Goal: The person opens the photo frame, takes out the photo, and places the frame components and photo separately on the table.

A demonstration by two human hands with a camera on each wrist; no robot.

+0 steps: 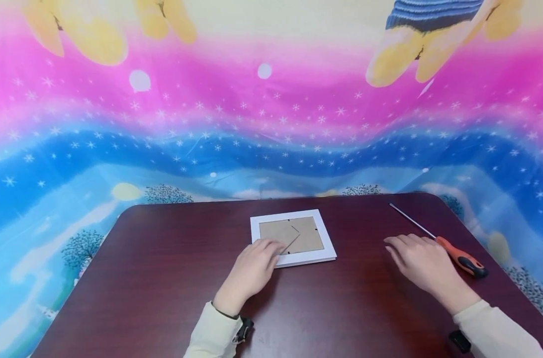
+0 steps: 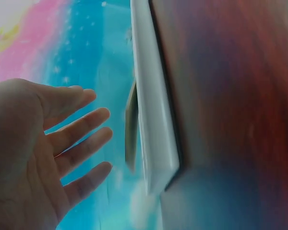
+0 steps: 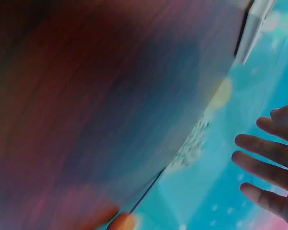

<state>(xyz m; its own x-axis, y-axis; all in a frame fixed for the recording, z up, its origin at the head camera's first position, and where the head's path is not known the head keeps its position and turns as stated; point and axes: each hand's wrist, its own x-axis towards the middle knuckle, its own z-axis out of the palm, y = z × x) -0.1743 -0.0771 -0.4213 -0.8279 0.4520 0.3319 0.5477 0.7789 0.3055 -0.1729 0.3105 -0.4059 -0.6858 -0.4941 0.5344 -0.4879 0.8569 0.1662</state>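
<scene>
A white picture frame (image 1: 328, 243) lies face down on the table, its brown backing board (image 1: 314, 237) upward. The stand flap (image 2: 131, 129) on the back sticks up slightly in the left wrist view. Over the frame's near left corner is my left hand (image 1: 252, 263), fingers relaxed and apart from the frame's edge, holding nothing. My right hand (image 1: 425, 261) hovers over the table's right side with loosely bent, spread fingers and nothing in them. Just beyond it lies a screwdriver with an orange and black handle (image 1: 461, 257), its long metal shaft pointing to the back left.
The dark reddish-brown table (image 1: 164, 278) has rounded far corners. Behind it and at both sides hangs a bright patterned cloth (image 1: 235, 114) with snowflakes and trees. Small black tabs (image 1: 316, 229) sit along the backing's edges. Dark straps circle both wrists.
</scene>
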